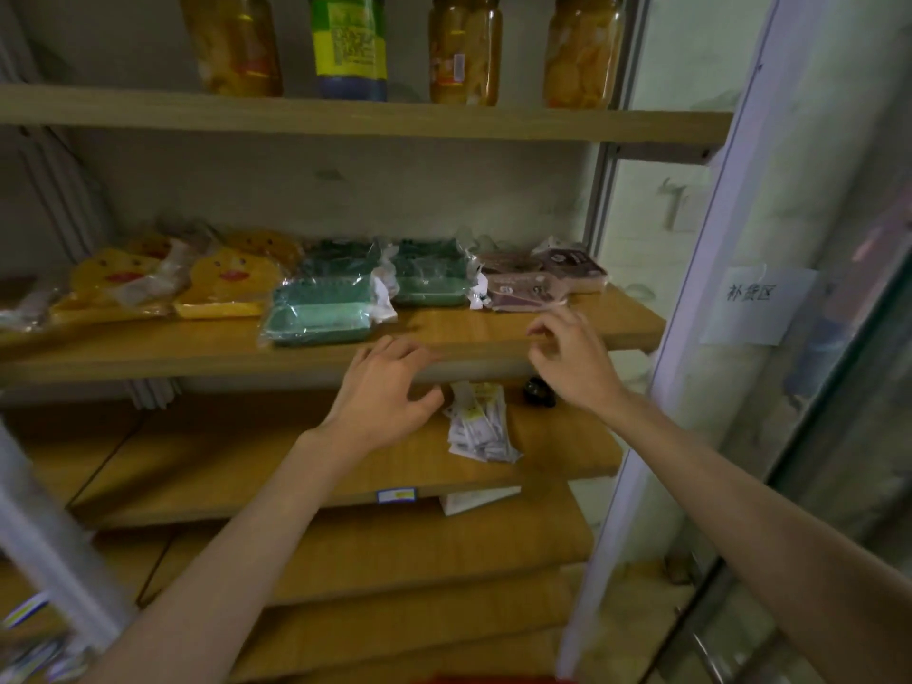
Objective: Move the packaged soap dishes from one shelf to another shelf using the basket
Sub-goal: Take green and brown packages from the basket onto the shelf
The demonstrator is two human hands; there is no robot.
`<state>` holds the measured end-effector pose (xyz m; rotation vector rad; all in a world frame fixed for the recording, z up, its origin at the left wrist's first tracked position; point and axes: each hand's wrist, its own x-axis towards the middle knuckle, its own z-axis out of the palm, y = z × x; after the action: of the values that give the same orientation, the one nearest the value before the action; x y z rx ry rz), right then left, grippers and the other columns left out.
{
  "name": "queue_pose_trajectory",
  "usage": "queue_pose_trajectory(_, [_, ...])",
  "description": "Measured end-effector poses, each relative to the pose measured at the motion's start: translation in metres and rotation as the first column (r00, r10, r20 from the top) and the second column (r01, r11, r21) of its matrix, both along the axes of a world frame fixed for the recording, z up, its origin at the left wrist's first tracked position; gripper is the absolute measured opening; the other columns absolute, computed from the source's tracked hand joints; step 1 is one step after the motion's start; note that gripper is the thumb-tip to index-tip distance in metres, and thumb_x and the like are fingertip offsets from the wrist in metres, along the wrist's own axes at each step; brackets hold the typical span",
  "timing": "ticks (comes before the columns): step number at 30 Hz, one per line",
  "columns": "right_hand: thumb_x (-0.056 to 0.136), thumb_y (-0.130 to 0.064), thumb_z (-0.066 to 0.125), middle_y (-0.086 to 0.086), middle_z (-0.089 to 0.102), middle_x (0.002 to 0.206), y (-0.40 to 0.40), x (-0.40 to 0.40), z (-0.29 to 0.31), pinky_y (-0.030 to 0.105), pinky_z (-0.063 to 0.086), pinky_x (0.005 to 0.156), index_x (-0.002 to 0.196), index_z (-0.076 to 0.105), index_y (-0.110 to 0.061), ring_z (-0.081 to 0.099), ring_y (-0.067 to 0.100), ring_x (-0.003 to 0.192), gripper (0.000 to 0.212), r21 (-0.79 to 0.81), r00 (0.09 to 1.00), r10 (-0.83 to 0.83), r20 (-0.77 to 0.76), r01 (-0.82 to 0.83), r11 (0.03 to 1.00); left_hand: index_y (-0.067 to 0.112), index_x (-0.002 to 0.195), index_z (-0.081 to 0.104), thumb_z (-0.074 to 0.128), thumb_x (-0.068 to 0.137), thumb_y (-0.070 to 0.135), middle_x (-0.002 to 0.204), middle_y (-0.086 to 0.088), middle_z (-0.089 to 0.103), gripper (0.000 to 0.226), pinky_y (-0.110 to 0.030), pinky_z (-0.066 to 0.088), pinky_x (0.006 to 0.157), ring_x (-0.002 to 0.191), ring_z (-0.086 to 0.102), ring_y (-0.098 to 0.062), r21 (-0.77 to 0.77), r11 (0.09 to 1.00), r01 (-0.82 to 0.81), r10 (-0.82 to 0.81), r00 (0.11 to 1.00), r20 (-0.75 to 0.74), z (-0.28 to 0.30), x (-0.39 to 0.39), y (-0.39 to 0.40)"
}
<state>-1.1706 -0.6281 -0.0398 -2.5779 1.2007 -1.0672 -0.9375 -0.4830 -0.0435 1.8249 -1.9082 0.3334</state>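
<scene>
Packaged soap dishes lie in a row on the middle wooden shelf (493,333): yellow duck-shaped ones (222,288) at the left, green ones (321,308) (429,278) in clear bags in the middle, and purple-brown ones (533,283) at the right. My left hand (385,392) hovers at the shelf's front edge below the green dishes, fingers loosely spread, holding nothing. My right hand (567,357) hangs just in front of the purple dishes, fingers loosely curled and empty. A red strip at the bottom edge (493,679) may be the basket; I cannot tell.
Glass jars of fruit (464,46) and a green-labelled bottle (350,42) stand on the top shelf. The lower shelf holds a pile of small white packets (481,427) and a dark round object (538,390). A glass door frame (691,298) with a paper sign (755,308) borders the right.
</scene>
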Motion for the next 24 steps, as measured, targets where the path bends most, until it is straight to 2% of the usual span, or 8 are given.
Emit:
queue_pose_trajectory(4, [0.090,-0.019,0.066,-0.010,0.055,0.101,0.033,-0.008,-0.031,0.027,0.043,0.085,0.103,0.065,-0.023,0.053,0.010,0.097,0.014,0.040,0.999,0.022,-0.042,-0.020,0.999,0.027,0.134,0.058,0.058,0.091,0.042,0.131,0.003,0.058,0.045,-0.041,0.039,0.100,0.124,0.050,-0.021,0.051,0.999,-0.003,0.006,0.999,-0.049,-0.029,-0.012,0.009])
queue_pose_trajectory(7, [0.089,-0.016,0.064,-0.009,0.058,0.096,0.054,-0.017,-0.063,0.028,0.048,0.076,0.102,0.066,-0.023,0.054,0.006,0.081,0.015,0.132,0.997,0.016,-0.081,-0.005,0.991,0.031,0.137,0.055,0.057,0.092,0.043,0.134,0.004,0.056,0.047,-0.041,0.038,0.100,0.126,0.048,-0.020,0.135,0.990,-0.028,0.038,0.997,-0.070,-0.056,-0.024,0.015])
queue_pose_trajectory(12, [0.094,-0.021,0.061,-0.009,0.056,0.102,0.076,-0.038,-0.127,0.030,0.049,0.076,0.113,0.066,-0.026,0.059,0.011,0.090,0.020,0.307,0.977,0.041,-0.208,0.026,0.951,0.034,0.143,0.047,0.054,0.094,0.045,0.143,0.002,0.051,0.051,-0.046,0.036,0.107,0.133,0.046,-0.024,0.286,0.957,-0.056,0.086,0.992,-0.093,-0.108,-0.043,0.025])
queue_pose_trajectory(15, [0.095,-0.024,0.061,-0.007,0.056,0.106,0.078,-0.051,-0.173,0.034,0.051,0.079,0.116,0.066,-0.028,0.061,0.015,0.097,0.022,0.370,0.959,0.069,-0.273,0.038,0.928,0.033,0.146,0.046,0.051,0.096,0.045,0.139,0.001,0.054,0.052,-0.045,0.040,0.105,0.128,0.051,-0.024,0.333,0.942,-0.050,0.093,0.989,-0.114,-0.151,-0.054,0.030])
queue_pose_trajectory(17, [0.095,-0.027,0.062,-0.005,0.056,0.111,0.079,-0.059,-0.211,0.039,0.054,0.086,0.119,0.065,-0.028,0.062,0.018,0.103,0.025,0.416,0.950,0.090,-0.300,0.045,0.908,0.031,0.144,0.048,0.051,0.097,0.046,0.136,0.000,0.056,0.049,-0.044,0.041,0.101,0.126,0.051,-0.024,0.341,0.937,-0.072,0.114,0.988,-0.104,-0.189,-0.060,0.034])
queue_pose_trajectory(20, [0.095,-0.031,0.061,-0.004,0.058,0.119,0.081,-0.070,-0.278,0.041,0.054,0.090,0.124,0.063,-0.029,0.062,0.018,0.107,0.029,0.476,0.941,0.093,-0.326,0.078,0.876,0.032,0.146,0.045,0.048,0.098,0.046,0.137,-0.002,0.053,0.050,-0.045,0.038,0.104,0.128,0.048,-0.026,0.396,0.913,-0.101,0.148,0.985,-0.092,-0.256,-0.066,0.041])
queue_pose_trajectory(24, [0.095,-0.028,0.061,-0.006,0.057,0.116,0.089,-0.080,-0.381,0.039,0.053,0.090,0.122,0.063,-0.027,0.061,0.015,0.106,0.027,0.523,0.936,0.120,-0.331,0.076,0.849,0.032,0.147,0.045,0.048,0.100,0.047,0.145,-0.003,0.051,0.049,-0.047,0.037,0.110,0.133,0.048,-0.027,0.438,0.894,-0.092,0.176,0.972,-0.155,-0.358,-0.072,0.047])
